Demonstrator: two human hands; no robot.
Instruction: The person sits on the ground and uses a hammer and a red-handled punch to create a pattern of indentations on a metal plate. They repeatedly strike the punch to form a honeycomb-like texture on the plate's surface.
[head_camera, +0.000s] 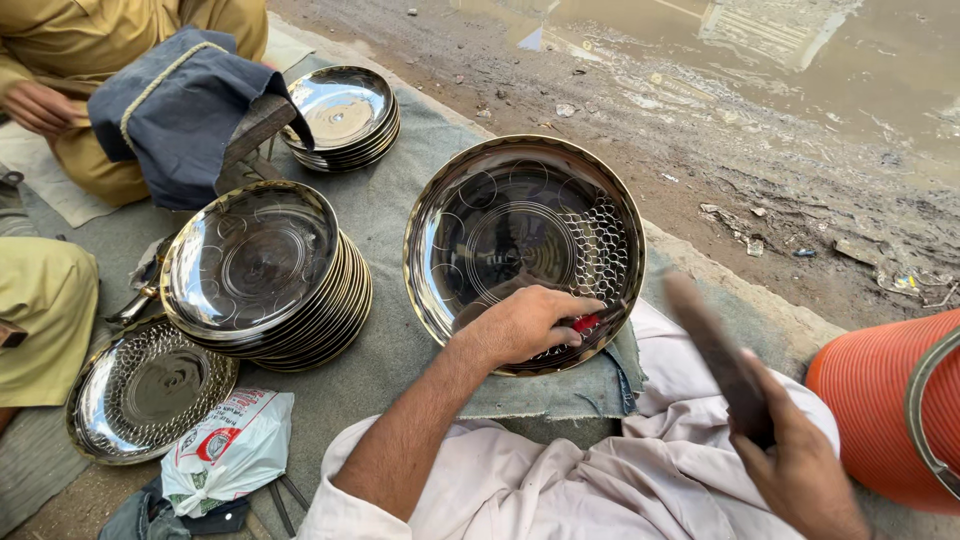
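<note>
While under L grip, red-handled tool on steel plate.

A grey mat is spread on muddy ground beside a puddle. On the mat lie a large shiny steel plate on a folded cloth pad, a tall stack of similar plates, a smaller stack farther off, one patterned plate, and a white plastic bag.
</note>
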